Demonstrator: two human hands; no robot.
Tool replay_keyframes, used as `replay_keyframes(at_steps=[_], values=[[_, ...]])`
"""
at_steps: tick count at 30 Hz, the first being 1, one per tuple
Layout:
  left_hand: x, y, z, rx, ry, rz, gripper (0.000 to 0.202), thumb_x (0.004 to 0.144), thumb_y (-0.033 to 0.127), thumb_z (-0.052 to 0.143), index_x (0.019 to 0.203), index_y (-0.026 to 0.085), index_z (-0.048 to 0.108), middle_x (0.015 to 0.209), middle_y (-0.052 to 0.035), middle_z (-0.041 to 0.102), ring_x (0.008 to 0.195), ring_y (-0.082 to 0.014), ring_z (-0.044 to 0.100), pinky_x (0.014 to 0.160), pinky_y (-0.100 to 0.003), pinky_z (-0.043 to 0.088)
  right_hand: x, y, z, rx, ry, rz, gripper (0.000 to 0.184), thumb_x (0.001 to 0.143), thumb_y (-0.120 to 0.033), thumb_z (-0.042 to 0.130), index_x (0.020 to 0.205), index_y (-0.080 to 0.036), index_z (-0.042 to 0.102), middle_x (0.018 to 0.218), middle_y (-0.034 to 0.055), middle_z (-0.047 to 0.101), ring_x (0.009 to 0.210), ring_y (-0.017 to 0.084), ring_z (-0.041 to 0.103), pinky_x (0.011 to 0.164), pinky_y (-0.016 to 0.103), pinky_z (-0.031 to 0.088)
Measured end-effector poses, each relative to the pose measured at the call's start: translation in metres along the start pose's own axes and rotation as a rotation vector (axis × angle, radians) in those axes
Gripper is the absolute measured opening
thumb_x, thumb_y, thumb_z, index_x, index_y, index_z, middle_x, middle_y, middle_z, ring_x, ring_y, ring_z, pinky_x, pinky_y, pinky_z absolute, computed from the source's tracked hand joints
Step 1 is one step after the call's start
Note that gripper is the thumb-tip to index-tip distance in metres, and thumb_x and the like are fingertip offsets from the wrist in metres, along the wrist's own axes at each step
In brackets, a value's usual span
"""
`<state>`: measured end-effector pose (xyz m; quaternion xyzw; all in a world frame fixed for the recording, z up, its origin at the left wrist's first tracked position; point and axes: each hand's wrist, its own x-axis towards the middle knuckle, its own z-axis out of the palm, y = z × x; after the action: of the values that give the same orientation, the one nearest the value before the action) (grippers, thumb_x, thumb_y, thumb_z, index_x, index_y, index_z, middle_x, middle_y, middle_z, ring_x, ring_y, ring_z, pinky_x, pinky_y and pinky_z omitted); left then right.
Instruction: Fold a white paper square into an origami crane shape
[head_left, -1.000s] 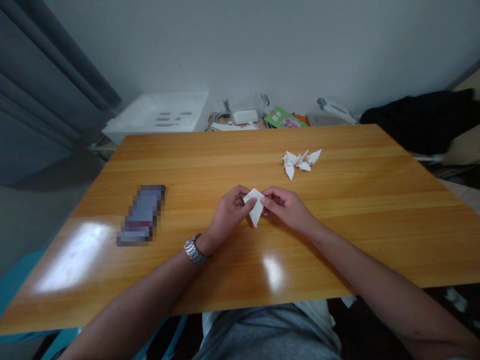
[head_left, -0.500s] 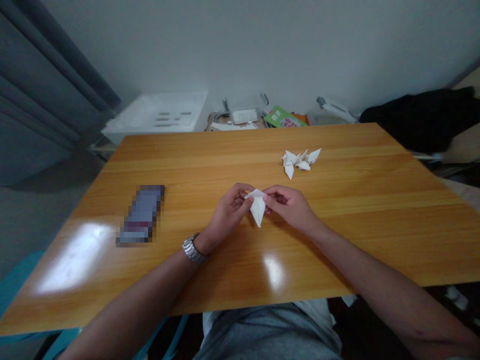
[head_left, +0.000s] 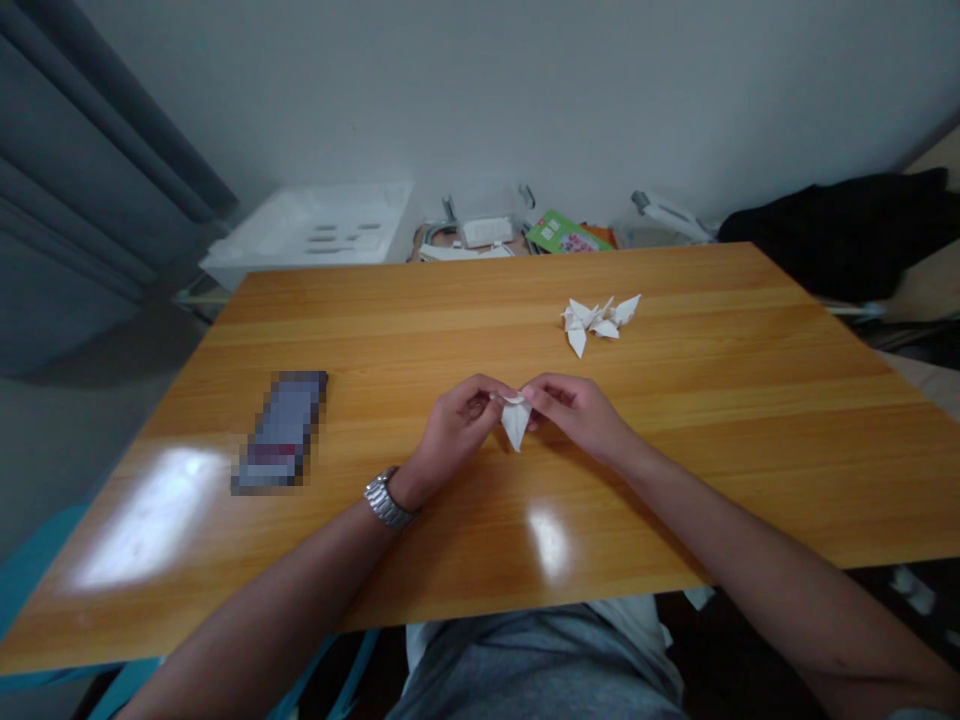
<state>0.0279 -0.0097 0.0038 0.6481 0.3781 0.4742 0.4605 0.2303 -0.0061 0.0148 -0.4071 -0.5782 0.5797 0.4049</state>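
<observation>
while both hands meet over the middle of the desk (head_left: pixel 420 325), about midway between its far and near edges, a small folded piece of white paper (head_left: pixel 515 426) sits between them, its narrow tip pointing toward the near edge. the left hand (head_left: pixel 461 418) is drawn in narrow, thumb and forefinger pinching the paper near its upper left side; the right hand (head_left: pixel 576 408) pinches it likewise at the upper right, with the thumb laid over the front. the other fingers curl behind, and what they touch there cannot be told. whether the paper rests on the desk or is held just above it is also unclear.

the paper should weigh next to nothing and handle as thin and crisp: stiffer where layers are doubled, soft along single flaps, easily creased or torn by a hard pull. it seems unlikely to slip from dry fingertips. the upper sides, where layers seem to gather, look like the best hold, with light pressure; the slender tip would probably bend if gripped.

toward the far edge, right of the middle, white paper figures (head_left: pixel 600 321) lie close together, well apart from the hands. a pixelated phone (head_left: pixel 281 432) lies near the desk's left edge, and a metal wristwatch (head_left: pixel 388 499) circles the left wrist. beyond the far left corner stands a white tray (head_left: pixel 289 240).
</observation>
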Motion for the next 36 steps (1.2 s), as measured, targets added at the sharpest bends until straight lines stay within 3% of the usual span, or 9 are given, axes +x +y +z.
replay_keyframes(at_steps=[4, 7, 10, 22, 36], values=[[-0.0003, 0.0067, -0.0006, -0.019, -0.015, -0.005, 0.025, 0.097, 0.040, 0.064, 0.102, 0.016, 0.069, 0.098, -0.0073, 0.073, 0.089, -0.0158, 0.070, 0.080, -0.026, 0.057, -0.0005, -0.0019, -0.0014, -0.032, -0.003, -0.013, 0.036, 0.087, -0.054, 0.074, 0.091, -0.018, 0.073, 0.087, 0.0047, 0.075, 0.076, 0.017, 0.070, 0.073, 0.030, 0.059], [0.0004, 0.0075, -0.0001, -0.057, 0.019, -0.056, 0.029, 0.095, 0.042, 0.067, 0.109, 0.017, 0.064, 0.094, -0.0051, 0.070, 0.085, -0.0147, 0.069, 0.076, -0.025, 0.056, -0.0013, -0.0029, -0.0025, -0.088, -0.007, -0.041, 0.036, 0.088, -0.053, 0.074, 0.095, -0.018, 0.073, 0.088, 0.0054, 0.076, 0.078, 0.019, 0.071, 0.075, 0.031, 0.058], [0.0018, 0.0053, -0.0002, -0.071, 0.025, -0.114, 0.028, 0.094, 0.042, 0.069, 0.102, 0.015, 0.065, 0.090, -0.0050, 0.069, 0.081, -0.0145, 0.067, 0.074, -0.024, 0.056, -0.0015, -0.0032, -0.0024, -0.117, 0.000, -0.054, 0.036, 0.088, -0.053, 0.074, 0.098, -0.019, 0.074, 0.088, 0.0053, 0.076, 0.079, 0.019, 0.071, 0.075, 0.031, 0.058], [0.0023, 0.0005, -0.0005, -0.139, 0.062, -0.151, 0.029, 0.092, 0.043, 0.071, 0.096, 0.015, 0.067, 0.094, -0.0067, 0.073, 0.084, -0.0163, 0.071, 0.077, -0.028, 0.059, 0.0025, 0.0006, -0.0033, 0.064, 0.007, 0.004, 0.034, 0.081, -0.050, 0.081, 0.096, -0.019, 0.079, 0.088, 0.0038, 0.077, 0.076, 0.016, 0.068, 0.076, 0.029, 0.057], [0.0022, 0.0082, 0.0009, 0.044, 0.099, -0.114, 0.022, 0.091, 0.037, 0.071, 0.094, 0.016, 0.069, 0.089, -0.0057, 0.074, 0.080, -0.0157, 0.070, 0.074, -0.026, 0.056, 0.0016, 0.0027, -0.0045, -0.116, 0.006, -0.042, 0.042, 0.094, -0.059, 0.062, 0.085, -0.019, 0.071, 0.078, 0.0032, 0.070, 0.074, 0.018, 0.066, 0.073, 0.030, 0.055]])
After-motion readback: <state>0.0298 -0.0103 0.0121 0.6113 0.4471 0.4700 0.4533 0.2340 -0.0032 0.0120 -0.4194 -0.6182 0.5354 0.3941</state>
